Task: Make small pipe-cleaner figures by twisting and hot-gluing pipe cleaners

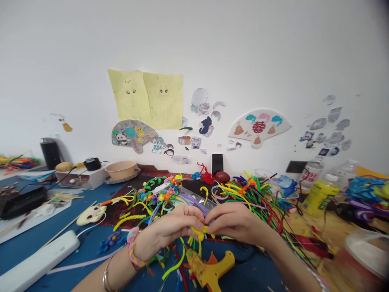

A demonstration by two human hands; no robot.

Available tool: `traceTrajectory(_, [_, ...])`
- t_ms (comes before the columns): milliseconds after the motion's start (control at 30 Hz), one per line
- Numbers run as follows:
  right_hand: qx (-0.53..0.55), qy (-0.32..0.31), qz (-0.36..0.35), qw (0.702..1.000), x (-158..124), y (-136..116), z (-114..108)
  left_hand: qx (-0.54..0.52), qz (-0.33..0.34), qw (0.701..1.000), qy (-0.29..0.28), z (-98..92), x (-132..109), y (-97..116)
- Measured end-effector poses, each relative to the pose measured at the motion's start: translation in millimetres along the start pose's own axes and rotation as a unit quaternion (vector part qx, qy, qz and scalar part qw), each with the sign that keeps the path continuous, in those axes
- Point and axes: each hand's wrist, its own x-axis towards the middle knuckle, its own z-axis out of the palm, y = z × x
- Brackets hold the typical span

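My left hand [179,221] and my right hand [232,222] meet in front of me, fingertips pinched close together. Between them they hold a yellow pipe cleaner [199,234] bent into a small looped shape, one end hanging down. Fingers cover part of it. Just below lies a yellow hot glue gun [212,271] with an orange trigger. Green pipe cleaners [175,264] are scattered beside the glue gun. Behind my hands is a ring of colourful pipe-cleaner flowers [161,190].
A heap of multicoloured pipe cleaners [252,188] spreads behind my right hand. A white power strip [39,263] lies at left, near a beige bowl [120,170]. At right stand a yellow bottle [320,195] and a clear plastic cup [361,259]. A phone [217,164] leans on the wall.
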Motion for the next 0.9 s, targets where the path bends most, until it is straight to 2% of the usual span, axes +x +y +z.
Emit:
traceTrajectory(100, [0.002, 0.005, -0.011, 1.000, 0, -2, 0, -0.025, -0.013, 1.000, -0.010, -0.1, -1, -1])
traceTrajectory(300, [-0.028, -0.006, -0.023, 0.999, -1, -5, -1, -0.036, -0.004, 0.999, 0.018, 6.6, -5, 3])
traceTrajectory(500, [-0.022, 0.008, -0.003, 1.000, 2, -8, -1, -0.028, 0.011, 0.999, 0.044, 9.9, -4, 3])
traceTrajectory(667, [-0.022, 0.043, 0.023, 0.999, 6, -14, 5, 0.003, 0.037, 0.998, 0.059, 10.2, -3, 1])
traceTrajectory(900, [-0.039, 0.098, 0.080, 0.991, 8, -19, 13, 0.018, 0.120, 0.988, 0.094, 13.2, -3, 2])
